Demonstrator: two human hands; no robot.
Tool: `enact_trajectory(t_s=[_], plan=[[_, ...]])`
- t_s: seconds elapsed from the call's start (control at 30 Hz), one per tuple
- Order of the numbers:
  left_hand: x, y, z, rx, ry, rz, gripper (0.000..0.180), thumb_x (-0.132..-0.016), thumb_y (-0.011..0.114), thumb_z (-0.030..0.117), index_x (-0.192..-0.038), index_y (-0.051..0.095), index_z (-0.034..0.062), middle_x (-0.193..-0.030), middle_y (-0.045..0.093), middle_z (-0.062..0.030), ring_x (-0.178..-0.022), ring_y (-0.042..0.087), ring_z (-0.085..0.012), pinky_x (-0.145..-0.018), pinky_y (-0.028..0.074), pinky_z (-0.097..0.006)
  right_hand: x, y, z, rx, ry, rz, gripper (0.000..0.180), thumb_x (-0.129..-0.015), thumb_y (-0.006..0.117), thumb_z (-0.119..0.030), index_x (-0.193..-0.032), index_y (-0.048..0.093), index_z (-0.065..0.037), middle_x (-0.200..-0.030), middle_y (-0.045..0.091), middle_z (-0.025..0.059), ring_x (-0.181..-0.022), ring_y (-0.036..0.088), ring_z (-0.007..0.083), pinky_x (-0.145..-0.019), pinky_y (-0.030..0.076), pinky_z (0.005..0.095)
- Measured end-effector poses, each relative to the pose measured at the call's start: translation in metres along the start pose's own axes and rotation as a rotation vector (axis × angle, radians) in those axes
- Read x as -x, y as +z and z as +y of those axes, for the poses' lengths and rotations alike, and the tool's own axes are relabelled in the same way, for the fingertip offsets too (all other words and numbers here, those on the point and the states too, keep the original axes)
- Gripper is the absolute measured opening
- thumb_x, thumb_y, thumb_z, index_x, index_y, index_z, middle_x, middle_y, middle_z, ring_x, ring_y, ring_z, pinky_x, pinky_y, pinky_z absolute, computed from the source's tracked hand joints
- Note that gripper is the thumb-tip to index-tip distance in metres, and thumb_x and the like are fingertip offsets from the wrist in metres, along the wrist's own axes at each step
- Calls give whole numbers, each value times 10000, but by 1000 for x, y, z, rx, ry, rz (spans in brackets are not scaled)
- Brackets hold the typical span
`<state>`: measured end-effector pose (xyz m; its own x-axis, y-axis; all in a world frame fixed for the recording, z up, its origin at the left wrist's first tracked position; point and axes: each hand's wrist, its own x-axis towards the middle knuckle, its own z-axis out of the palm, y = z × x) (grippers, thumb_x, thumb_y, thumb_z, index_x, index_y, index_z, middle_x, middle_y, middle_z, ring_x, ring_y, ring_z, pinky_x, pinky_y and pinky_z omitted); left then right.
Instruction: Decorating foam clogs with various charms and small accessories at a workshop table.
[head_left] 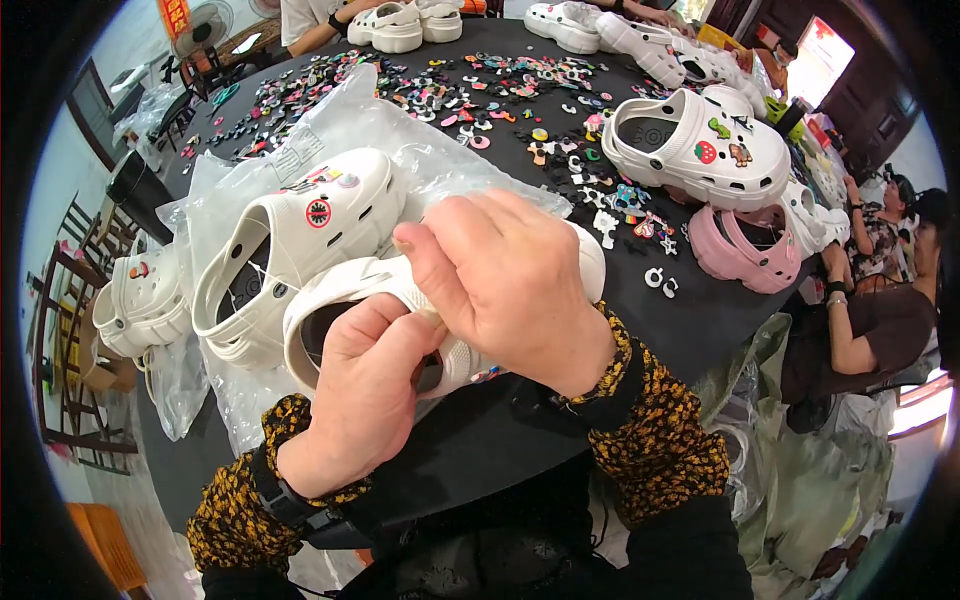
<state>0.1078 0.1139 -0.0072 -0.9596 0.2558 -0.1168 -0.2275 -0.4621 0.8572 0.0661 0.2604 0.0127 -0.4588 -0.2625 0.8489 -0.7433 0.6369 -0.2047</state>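
White clog (345,285): held at the centre of the head view, its opening turned toward 8 o'clock, on the black table (690,315).
Left hand (365,390): closed around the clog's near side, fingers curled against the rim of the opening, at 7 o'clock from centre.
Right hand (505,285): laid over the top of the same clog; thumb and forefinger are pinched together at 10 o'clock of the hand, but what is pinched, if anything, is too small to be told.
Second white clog (300,235): lying just beside the held one, at 10 o'clock, on a clear plastic bag (420,160); a round red charm (318,213) is fixed to its upper.
Loose charms (470,95): scattered across the far table, at 12 o'clock.
Decorated white clog (700,145): at 2 o'clock, well apart, with a pink clog (745,250) below it.
Step in hand: judged to be the fitting of a small piece to the held clog's upper.
Next move: firm thumb pressure over a hole is called for, the left hand bracing the clog.
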Motion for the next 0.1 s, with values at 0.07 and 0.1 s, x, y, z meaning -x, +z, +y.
enact_trajectory(t_s=[0.07,0.1], plan=[[0,0,2,-7,-23,-9,41,-887,574,51,-870,602,27,-823,619,-13,-690,531,-67,-619,407,-211,2,3,2,-6,-12,33,162,-851,676,-121,-776,559,-37,-645,543,103,-580,540,298,-507,423,394],[0,2,5,-15,-44,-20,80,-904,578,65,-928,615,-3,-844,629,-30,-707,537,-76,-628,420,-219,2,5,4,-11,-27,67,168,-855,676,-127,-779,556,-39,-644,540,104,-577,540,300,-507,426,399]])
